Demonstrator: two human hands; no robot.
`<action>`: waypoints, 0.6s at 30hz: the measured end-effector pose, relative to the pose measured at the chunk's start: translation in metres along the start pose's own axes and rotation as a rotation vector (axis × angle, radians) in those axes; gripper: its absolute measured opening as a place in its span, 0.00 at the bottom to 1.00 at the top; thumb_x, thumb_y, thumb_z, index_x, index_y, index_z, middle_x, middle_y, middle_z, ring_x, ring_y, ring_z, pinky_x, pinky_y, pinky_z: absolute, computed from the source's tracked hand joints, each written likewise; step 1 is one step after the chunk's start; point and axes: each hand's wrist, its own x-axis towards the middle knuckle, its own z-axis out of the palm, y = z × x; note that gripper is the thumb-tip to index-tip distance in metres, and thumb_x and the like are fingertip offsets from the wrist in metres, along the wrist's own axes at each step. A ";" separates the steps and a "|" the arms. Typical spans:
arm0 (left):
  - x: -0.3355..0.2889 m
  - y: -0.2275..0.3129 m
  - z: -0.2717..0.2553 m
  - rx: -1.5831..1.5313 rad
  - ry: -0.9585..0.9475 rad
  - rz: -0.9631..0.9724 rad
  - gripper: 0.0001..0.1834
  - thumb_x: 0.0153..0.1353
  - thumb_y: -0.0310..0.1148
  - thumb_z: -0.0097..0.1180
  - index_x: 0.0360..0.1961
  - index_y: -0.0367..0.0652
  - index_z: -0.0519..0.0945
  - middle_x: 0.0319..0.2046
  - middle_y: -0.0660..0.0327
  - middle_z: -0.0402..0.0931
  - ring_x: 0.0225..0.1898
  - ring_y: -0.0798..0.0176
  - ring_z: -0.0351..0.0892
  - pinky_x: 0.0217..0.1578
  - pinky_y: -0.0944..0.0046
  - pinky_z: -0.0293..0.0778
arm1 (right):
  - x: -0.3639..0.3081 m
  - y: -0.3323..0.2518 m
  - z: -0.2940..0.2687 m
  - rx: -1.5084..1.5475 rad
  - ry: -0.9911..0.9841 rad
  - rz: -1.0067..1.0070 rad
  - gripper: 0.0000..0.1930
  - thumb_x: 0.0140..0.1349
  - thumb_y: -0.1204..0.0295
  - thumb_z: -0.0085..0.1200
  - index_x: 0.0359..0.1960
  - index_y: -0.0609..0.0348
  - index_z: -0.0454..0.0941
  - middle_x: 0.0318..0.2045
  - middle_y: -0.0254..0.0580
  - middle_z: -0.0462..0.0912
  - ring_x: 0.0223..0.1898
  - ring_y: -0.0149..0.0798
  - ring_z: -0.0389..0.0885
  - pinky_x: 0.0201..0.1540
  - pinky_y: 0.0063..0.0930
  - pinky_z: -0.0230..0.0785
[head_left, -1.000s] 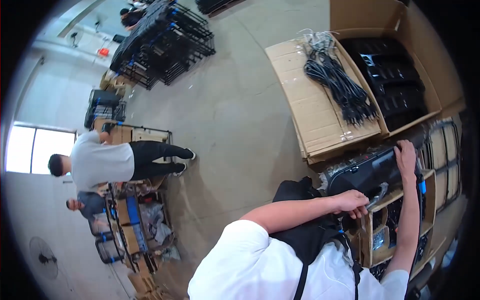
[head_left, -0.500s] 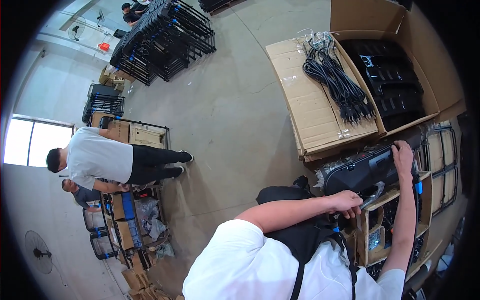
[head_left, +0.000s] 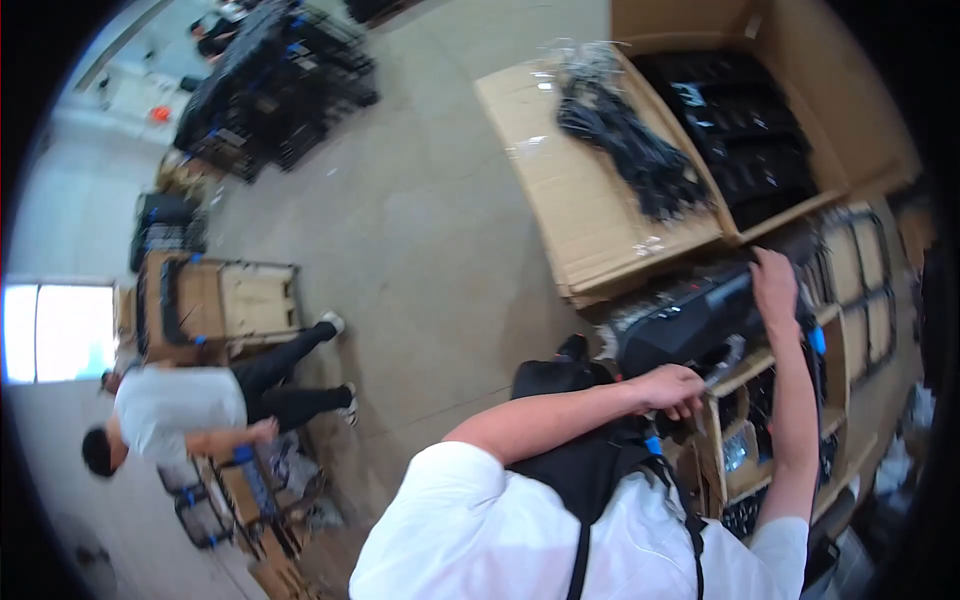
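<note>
A long black plastic housing point(head_left: 670, 328) lies slanted in front of me, just below the cardboard boxes. The fingers of my right hand point(head_left: 776, 285) are wrapped over its right end. My left hand point(head_left: 672, 388) is at its near side, fingers curled and pinched together. A shiny, see-through strip point(head_left: 724, 362), apparently plastic, runs from those fingertips up against the housing. Motion blur hides its exact kind. Below my hands is a wooden compartment rack point(head_left: 715, 450) holding small dark parts and a clear bag point(head_left: 738, 448).
Black cables point(head_left: 630, 140) lie bundled on a closed carton point(head_left: 560, 205). Beside it, an open carton point(head_left: 850, 130) contains black plastic parts. Folded black frames point(head_left: 270, 90) are stacked at the far left. A person in a white shirt point(head_left: 180, 410) stands by a cart at left.
The whole view has shifted, moving my hands and the boxes slightly left. Both hands keep their places at the housing. At left, the person in white has stepped, legs now wider apart.
</note>
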 end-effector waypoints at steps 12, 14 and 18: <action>-0.017 0.001 -0.005 -0.122 0.042 -0.051 0.21 0.83 0.42 0.47 0.63 0.37 0.76 0.47 0.59 0.82 0.43 0.67 0.82 0.44 0.64 0.81 | -0.128 -0.063 -0.075 0.371 -0.028 0.575 0.09 0.65 0.70 0.61 0.42 0.60 0.85 0.38 0.49 0.87 0.40 0.56 0.86 0.45 0.45 0.79; -0.017 0.016 0.014 -0.079 0.048 -0.061 0.19 0.83 0.42 0.47 0.61 0.38 0.77 0.45 0.60 0.82 0.41 0.68 0.82 0.42 0.66 0.81 | -0.201 -0.045 -0.066 0.334 -0.217 0.589 0.08 0.64 0.69 0.61 0.38 0.60 0.86 0.37 0.49 0.88 0.42 0.56 0.87 0.48 0.48 0.79; -0.003 0.002 0.023 -0.022 0.026 -0.133 0.19 0.83 0.42 0.47 0.61 0.38 0.77 0.45 0.60 0.82 0.41 0.68 0.82 0.41 0.66 0.81 | -0.299 -0.034 0.003 0.229 -0.541 0.607 0.13 0.61 0.66 0.64 0.44 0.59 0.85 0.38 0.52 0.87 0.46 0.58 0.87 0.52 0.52 0.80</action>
